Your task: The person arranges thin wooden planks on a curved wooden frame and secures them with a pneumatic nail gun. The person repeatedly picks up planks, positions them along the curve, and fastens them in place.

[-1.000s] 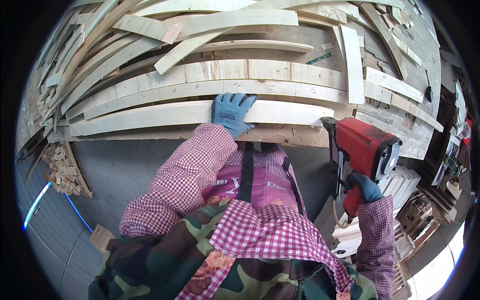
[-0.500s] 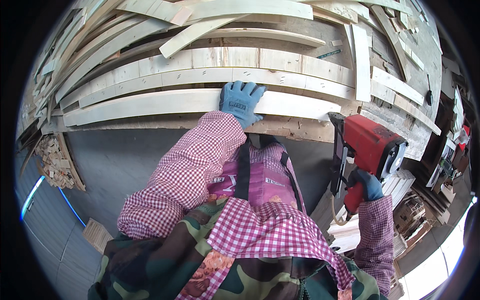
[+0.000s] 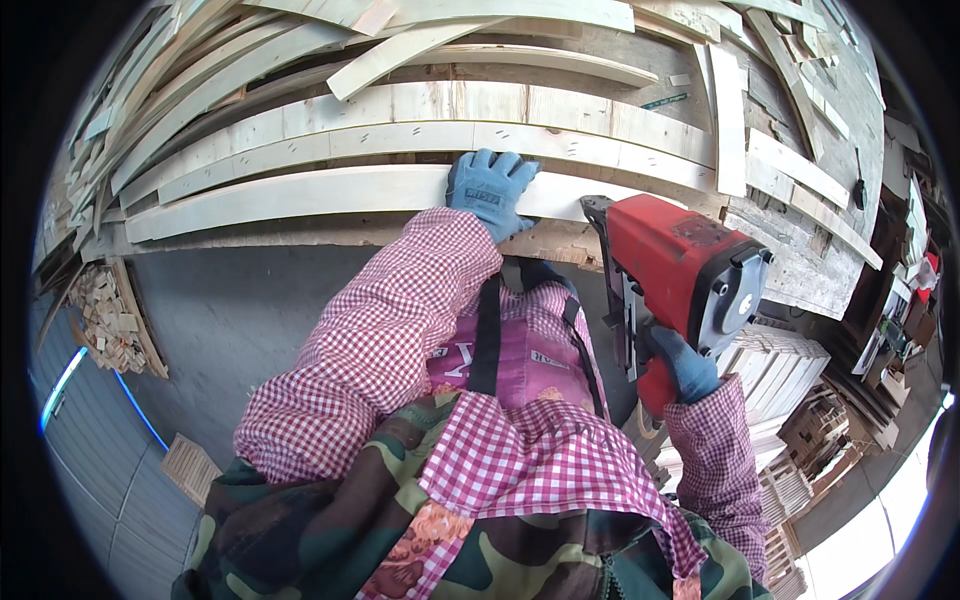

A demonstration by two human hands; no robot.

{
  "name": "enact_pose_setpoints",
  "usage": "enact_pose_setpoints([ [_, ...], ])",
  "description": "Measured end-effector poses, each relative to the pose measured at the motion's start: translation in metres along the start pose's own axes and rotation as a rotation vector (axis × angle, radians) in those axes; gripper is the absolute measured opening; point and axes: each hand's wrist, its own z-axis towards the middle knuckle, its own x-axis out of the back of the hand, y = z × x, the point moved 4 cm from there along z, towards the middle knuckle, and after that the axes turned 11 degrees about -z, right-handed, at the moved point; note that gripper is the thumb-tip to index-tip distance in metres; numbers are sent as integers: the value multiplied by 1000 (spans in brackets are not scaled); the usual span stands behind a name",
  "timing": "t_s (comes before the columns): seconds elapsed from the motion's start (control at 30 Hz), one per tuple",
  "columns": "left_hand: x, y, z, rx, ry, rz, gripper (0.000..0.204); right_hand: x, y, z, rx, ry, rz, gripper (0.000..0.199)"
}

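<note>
My left hand (image 3: 489,189), in a blue glove, presses flat on a long pale wooden board (image 3: 290,192), the nearest of several parallel boards on the workbench (image 3: 560,245). Its fingers spread over the board's near edge. My right hand (image 3: 686,365), also blue-gloved, grips the handle of a red nail gun (image 3: 682,270). The gun is held just right of my left hand, its dark nose close to the board's right end. Both sleeves are pink checked cloth.
More boards (image 3: 480,100) with staple marks lie further back, and loose slats (image 3: 240,60) are heaped at the far left and top. A stack of cut planks (image 3: 775,365) stands at the right. A pile of small wood blocks (image 3: 105,315) sits on the floor at left.
The red nail gun has come up and leftward toward the board by my left hand. My left hand has stayed on the near board as the view shifted closer.
</note>
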Motion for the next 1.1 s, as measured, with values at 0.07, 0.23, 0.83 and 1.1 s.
enact_pose_setpoints([
  [0.07, 0, -1, 0, -12, 22, 12, 73, -1, -8, -4, -5, -6, 73, 45],
  [0.23, 4, -1, 0, -15, 12, 25, 70, -14, -65, -17, -87, -38, 448, 11],
  [0.83, -8, -12, 4, -48, -5, 92, 82, -27, -56, 19, 311, 11, -365, 36],
  [1.1, -15, -16, 6, -68, 67, 202, 91, 36, -142, 47, 160, -301, -49, 19],
])
